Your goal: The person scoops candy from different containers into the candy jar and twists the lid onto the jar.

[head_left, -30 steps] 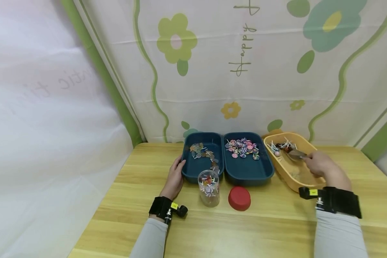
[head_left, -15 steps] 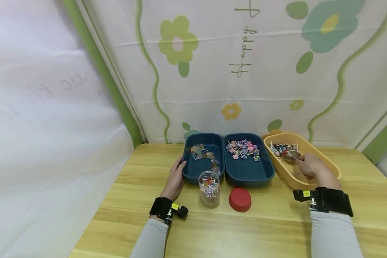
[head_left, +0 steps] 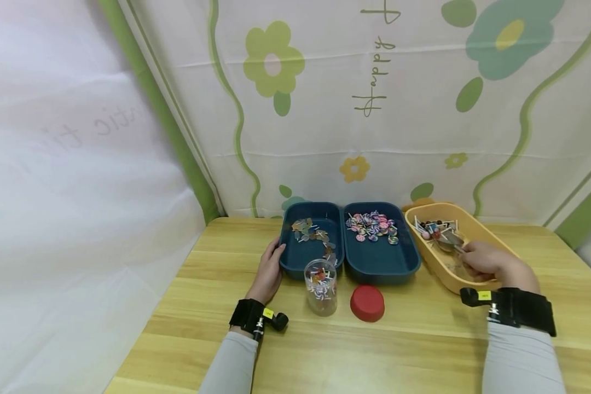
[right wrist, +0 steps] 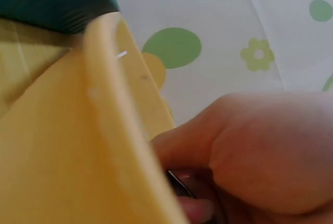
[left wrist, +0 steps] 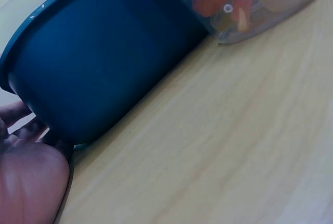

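My right hand (head_left: 485, 261) grips the thin handle of a metal scoop (head_left: 449, 239) inside the yellow bin (head_left: 487, 241). Around the scoop's head lie small ball lollipops (head_left: 427, 229), some apparently in it. In the right wrist view, the bin's rim hides most of the scoop, and thumb and fingers close on its dark handle (right wrist: 179, 183). My left hand (head_left: 267, 273) rests against the left side of a dark blue bin (head_left: 297, 261), fingers along its wall (left wrist: 104, 62). Inside that bin are brownish and greyish candies (head_left: 319, 235). Before it stands a clear cup (head_left: 321, 298) partly filled with mixed lollipops.
A second blue bin (head_left: 381, 262) with swirl lollipops (head_left: 371, 224) stands between the other two bins. On the wooden table (head_left: 374, 355), a red round lid or cup (head_left: 367, 303) sits right of the clear cup. A patterned curtain (head_left: 315, 131) hangs behind the bins.
My right hand has moved the scoop about among the ball lollipops, first forward and left, then slightly back right. The left hand stays against the blue bin.
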`<state>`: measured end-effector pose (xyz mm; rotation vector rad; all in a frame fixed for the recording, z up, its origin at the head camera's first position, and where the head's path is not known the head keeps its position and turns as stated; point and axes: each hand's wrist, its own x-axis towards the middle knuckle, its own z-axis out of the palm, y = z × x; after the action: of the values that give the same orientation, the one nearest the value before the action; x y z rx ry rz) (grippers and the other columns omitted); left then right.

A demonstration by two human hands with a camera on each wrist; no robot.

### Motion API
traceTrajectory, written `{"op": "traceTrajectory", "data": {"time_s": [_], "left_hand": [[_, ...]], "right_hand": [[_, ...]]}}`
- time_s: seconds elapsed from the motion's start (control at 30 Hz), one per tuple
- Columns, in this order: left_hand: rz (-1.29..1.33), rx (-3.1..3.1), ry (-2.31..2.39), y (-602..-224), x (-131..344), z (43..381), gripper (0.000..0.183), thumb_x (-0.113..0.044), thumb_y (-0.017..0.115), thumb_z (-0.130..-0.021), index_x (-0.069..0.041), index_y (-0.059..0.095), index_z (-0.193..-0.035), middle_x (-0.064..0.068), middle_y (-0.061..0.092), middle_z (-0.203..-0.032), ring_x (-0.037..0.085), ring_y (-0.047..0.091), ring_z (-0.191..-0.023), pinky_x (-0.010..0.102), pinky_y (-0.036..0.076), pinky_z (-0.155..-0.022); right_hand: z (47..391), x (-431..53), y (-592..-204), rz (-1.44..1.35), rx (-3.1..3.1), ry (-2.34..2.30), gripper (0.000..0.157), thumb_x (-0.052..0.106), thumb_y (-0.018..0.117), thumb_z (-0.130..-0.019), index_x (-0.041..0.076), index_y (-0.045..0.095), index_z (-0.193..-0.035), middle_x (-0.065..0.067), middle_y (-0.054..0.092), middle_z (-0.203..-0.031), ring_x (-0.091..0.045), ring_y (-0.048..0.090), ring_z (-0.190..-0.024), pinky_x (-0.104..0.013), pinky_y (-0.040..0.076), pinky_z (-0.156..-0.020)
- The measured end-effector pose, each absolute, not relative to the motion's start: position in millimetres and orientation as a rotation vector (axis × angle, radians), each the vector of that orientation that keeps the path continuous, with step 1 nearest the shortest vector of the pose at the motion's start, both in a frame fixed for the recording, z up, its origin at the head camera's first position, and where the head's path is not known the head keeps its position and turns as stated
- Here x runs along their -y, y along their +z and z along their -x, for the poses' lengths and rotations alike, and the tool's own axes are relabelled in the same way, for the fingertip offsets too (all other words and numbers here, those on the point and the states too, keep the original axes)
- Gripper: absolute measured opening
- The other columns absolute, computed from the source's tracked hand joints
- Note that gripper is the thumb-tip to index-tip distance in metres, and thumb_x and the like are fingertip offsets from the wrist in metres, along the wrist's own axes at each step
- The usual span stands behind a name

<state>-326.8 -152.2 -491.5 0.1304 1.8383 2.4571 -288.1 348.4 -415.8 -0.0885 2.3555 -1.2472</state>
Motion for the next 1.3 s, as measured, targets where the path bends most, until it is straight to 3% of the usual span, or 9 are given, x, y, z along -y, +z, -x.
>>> {"op": "traceTrajectory", "data": {"time_s": [0.2,0.4,0.73,1.0,1.2,1.3], "left_hand": [[-0.12,-1.831,2.467,-492,152,327,0.051,-0.023,0.04,-0.113,-0.007,0.029,-0.16,0.012,0.025,-0.167,0.026,0.025,-0.153,0.044,0.025,-0.124],[-0.117,-1.829,2.468,-493,154,327,0.051,-0.022,0.039,-0.113,-0.007,0.028,-0.161,0.011,0.024,-0.167,0.025,0.025,-0.153,0.044,0.024,-0.124],[-0.082,-1.829,2.461,-493,156,325,0.051,-0.023,0.04,-0.113,-0.009,0.029,-0.161,0.011,0.024,-0.167,0.025,0.025,-0.153,0.043,0.026,-0.123],[-0.099,-1.816,2.468,-490,155,325,0.051,-0.023,0.039,-0.113,-0.009,0.028,-0.161,0.011,0.024,-0.167,0.025,0.026,-0.152,0.044,0.026,-0.123],[-0.122,-1.823,2.464,-489,154,324,0.051,-0.02,0.038,-0.113,-0.005,0.026,-0.161,0.015,0.022,-0.167,0.028,0.024,-0.153,0.047,0.024,-0.124],[-0.112,-1.824,2.458,-488,151,325,0.051,-0.022,0.039,-0.113,-0.007,0.028,-0.161,0.013,0.024,-0.166,0.027,0.026,-0.152,0.045,0.026,-0.123]], "right_hand": [[286,-350,-412,0.103,-2.299,-1.271,0.033,0.004,0.03,-0.106,0.009,0.04,-0.075,0.005,0.036,-0.059,-0.004,0.031,-0.046,-0.018,0.031,-0.045],[281,-357,-407,0.148,-2.322,-1.321,0.018,0.009,0.029,-0.11,0.001,0.035,-0.095,0.003,0.037,-0.067,-0.006,0.034,-0.051,-0.02,0.032,-0.046],[259,-350,-364,0.275,-2.56,-1.276,0.021,0.019,0.033,-0.113,0.0,0.04,-0.107,0.002,0.04,-0.066,-0.006,0.033,-0.049,-0.022,0.032,-0.043],[224,-328,-322,0.511,-2.878,-1.097,0.024,0.019,0.039,-0.113,0.009,0.054,-0.098,0.0,0.04,-0.065,-0.015,0.036,-0.045,-0.033,0.034,-0.04],[201,-305,-302,0.771,-3.001,-0.985,0.027,0.011,0.044,-0.111,0.017,0.057,-0.088,0.005,0.038,-0.064,-0.012,0.036,-0.048,-0.029,0.03,-0.045],[192,-297,-296,0.816,-3.011,-0.944,0.025,0.01,0.046,-0.11,0.021,0.059,-0.091,0.007,0.04,-0.067,-0.01,0.038,-0.053,-0.028,0.031,-0.047]]}}
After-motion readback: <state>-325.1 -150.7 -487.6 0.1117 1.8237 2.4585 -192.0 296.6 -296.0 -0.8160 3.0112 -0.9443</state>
